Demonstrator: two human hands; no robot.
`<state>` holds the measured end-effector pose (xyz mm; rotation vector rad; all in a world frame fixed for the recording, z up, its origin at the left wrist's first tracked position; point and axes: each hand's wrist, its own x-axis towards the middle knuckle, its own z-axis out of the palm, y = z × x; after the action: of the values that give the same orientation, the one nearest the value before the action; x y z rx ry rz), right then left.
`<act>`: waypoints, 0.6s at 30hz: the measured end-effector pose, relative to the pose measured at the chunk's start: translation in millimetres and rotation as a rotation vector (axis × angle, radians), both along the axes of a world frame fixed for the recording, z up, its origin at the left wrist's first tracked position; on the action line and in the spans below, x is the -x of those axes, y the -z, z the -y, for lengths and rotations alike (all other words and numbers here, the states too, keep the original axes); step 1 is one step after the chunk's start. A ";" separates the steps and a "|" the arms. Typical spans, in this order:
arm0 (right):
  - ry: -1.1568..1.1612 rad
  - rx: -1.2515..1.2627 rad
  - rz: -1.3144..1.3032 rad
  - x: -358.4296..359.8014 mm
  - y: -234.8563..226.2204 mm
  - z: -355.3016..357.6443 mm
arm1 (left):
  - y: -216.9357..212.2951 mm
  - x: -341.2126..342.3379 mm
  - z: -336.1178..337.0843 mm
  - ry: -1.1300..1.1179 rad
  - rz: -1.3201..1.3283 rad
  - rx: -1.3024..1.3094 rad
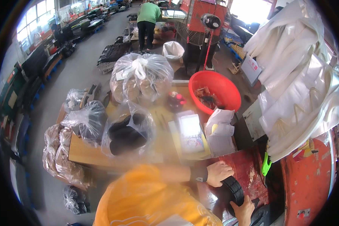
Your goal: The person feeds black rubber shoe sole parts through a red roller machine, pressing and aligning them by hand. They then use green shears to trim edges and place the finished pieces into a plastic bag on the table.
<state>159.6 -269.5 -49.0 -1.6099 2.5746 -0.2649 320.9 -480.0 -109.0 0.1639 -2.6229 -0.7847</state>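
A small black tire [235, 190] with a grooved tread stands over the worn red surface at the lower right. My left hand [219, 174], with a dark band at its wrist, reaches across from the left and curls its fingers over the tire's upper edge. Lower down, my right hand [243, 209] grips the near side of the same tire, with the thumb against the tread. More black rubber pieces [259, 216] lie beside my right hand, partly cut off by the picture's edge.
Left of the red bench [248, 165] is a wooden table [83, 152] with clear bags [127, 132] of dark parts and papers [191, 132]. A red basin [229, 88] and a fan [211, 22] stand beyond. A green cutter [266, 164] hangs at right. A person [148, 17] works farther off.
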 end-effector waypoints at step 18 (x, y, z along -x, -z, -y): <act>-0.300 -0.198 0.325 -34.9 -18.9 65.9 | -9.2 -50.0 6.8 -0.189 -0.135 -0.054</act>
<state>194.5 -335.4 -30.1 -1.6892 2.0236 -0.2173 370.9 -486.8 -99.7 0.3558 -2.4191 -0.7736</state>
